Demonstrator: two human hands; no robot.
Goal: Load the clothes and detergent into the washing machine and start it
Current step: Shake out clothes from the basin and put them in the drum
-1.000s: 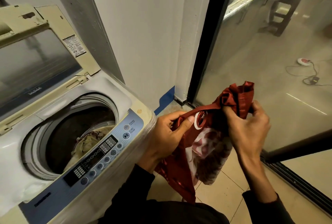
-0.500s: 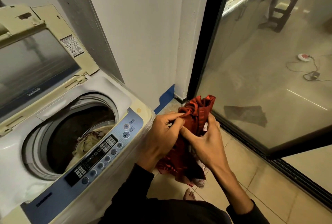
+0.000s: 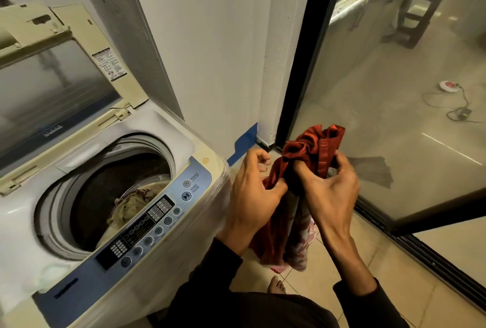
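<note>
Beside the washing machine, our hands have drawn apart: right hand grasps the red cloth, left hand pinches it. Buttons read POWER, START/PAUSE.

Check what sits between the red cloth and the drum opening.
Head view: the left hand gripping the red cloth, then the washer's control panel, lie before the drum opening.
</note>
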